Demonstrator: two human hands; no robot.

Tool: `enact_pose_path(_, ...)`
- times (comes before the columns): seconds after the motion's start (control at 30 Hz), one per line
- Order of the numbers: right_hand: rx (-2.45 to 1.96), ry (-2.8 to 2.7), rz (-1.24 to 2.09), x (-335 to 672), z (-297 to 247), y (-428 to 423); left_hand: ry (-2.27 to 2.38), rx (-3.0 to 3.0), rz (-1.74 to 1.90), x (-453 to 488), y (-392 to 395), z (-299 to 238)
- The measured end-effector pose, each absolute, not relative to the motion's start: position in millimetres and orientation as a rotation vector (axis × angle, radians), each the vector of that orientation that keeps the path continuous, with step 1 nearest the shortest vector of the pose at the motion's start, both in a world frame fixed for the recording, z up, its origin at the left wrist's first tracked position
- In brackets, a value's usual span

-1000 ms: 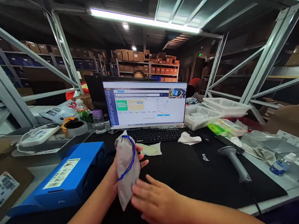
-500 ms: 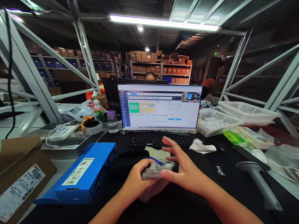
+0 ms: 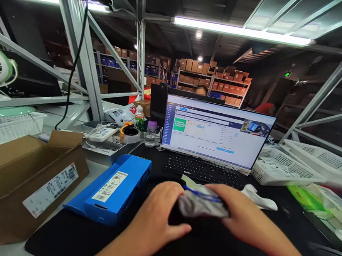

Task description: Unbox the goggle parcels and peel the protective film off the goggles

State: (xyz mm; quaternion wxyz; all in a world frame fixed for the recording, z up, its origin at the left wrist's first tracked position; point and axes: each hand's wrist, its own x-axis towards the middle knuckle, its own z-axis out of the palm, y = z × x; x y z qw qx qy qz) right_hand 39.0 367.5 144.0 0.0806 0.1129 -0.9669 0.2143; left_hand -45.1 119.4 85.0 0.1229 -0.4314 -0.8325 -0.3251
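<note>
A small grey cloth pouch (image 3: 202, 204) with a blue drawstring (image 3: 201, 193) is held above the black desk mat. My right hand (image 3: 237, 207) grips its right end, thumb below and fingers over the far side. At its left end is my left hand (image 3: 162, 206), thumb stretched away from the pouch and fingertips by the dark end of the cord; those tips are partly hidden. Just behind the pouch lies a pale yellowish piece (image 3: 188, 180), mostly covered. To the left is a blue box (image 3: 117, 190) with a white label.
An open brown carton (image 3: 55, 175) stands at the far left. Behind my hands are a keyboard (image 3: 200, 168) and a monitor (image 3: 211, 134). A white cloth (image 3: 259, 197) lies right of them, near white baskets (image 3: 290, 166). A purple-capped bottle (image 3: 151, 133) and tape roll (image 3: 130, 134) stand back left.
The view has turned left. My right hand has closed on the pouch's right end, while the left hand's thumb has come away from it. The pouch is now held more level.
</note>
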Motion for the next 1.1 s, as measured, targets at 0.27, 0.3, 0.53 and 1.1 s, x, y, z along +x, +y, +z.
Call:
enact_pose_path(0.27,-0.003,-2.203,1.441,14,197,382,-2.627,-1.229,-0.430,-105,78,27)
enact_pose_path(0.3,0.016,-2.142,1.568,10,198,372,-2.569,-1.239,-0.441,-98,76,17)
enact_pose_path(0.53,0.263,-1.851,2.137,-16,197,271,-1.881,-1.393,-0.483,-47,73,-15)
enact_pose_path(1.1,0.538,-3.307,0.262,-31,92,305,-1.836,-1.273,-0.401,-43,68,-25)
